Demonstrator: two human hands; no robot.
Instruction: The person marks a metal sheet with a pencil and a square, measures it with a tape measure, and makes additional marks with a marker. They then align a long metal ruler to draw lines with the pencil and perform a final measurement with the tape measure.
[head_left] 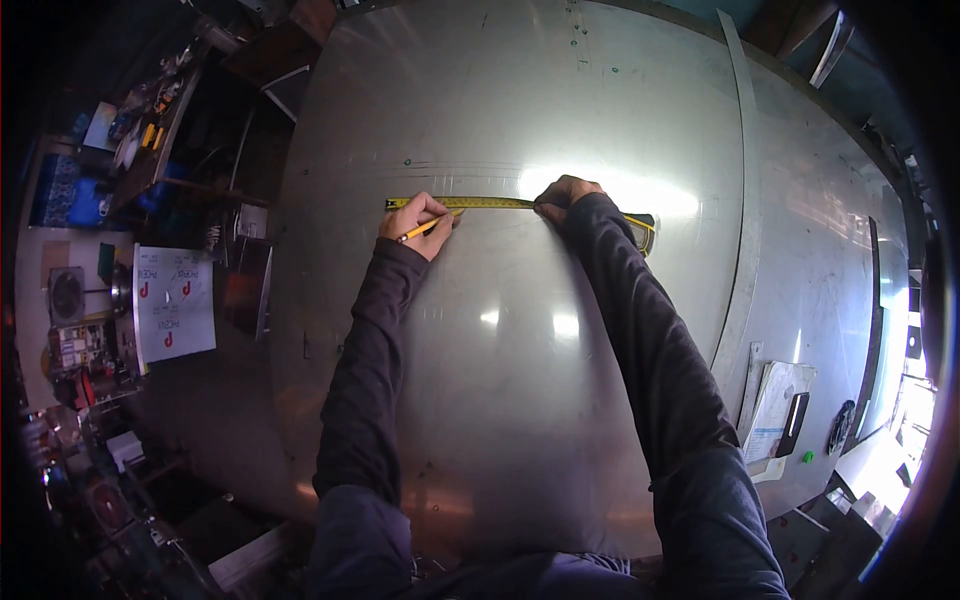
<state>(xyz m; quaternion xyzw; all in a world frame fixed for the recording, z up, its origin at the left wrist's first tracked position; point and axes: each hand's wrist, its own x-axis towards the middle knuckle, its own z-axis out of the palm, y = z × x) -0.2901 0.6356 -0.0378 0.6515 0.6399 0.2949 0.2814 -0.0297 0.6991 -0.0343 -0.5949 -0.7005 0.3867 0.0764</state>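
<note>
A yellow tape measure blade [490, 203] lies stretched left to right across a large grey metal sheet [480, 110]. My left hand [424, 222] is closed around a yellow pencil [418, 230], its tip at the blade's lower edge. Pinched on the blade farther right is my right hand [567, 196]. The tape measure's case [642, 232] rests on the sheet just right of my right wrist, partly hidden by the sleeve. Thin marked lines show on the sheet around the blade.
A long metal strip [742, 200] runs along the sheet's right side. Papers [782, 410] with a dark phone-like object [793, 424] lie at the lower right. At the left are a printed white sheet [175, 303] and cluttered shelves [150, 160].
</note>
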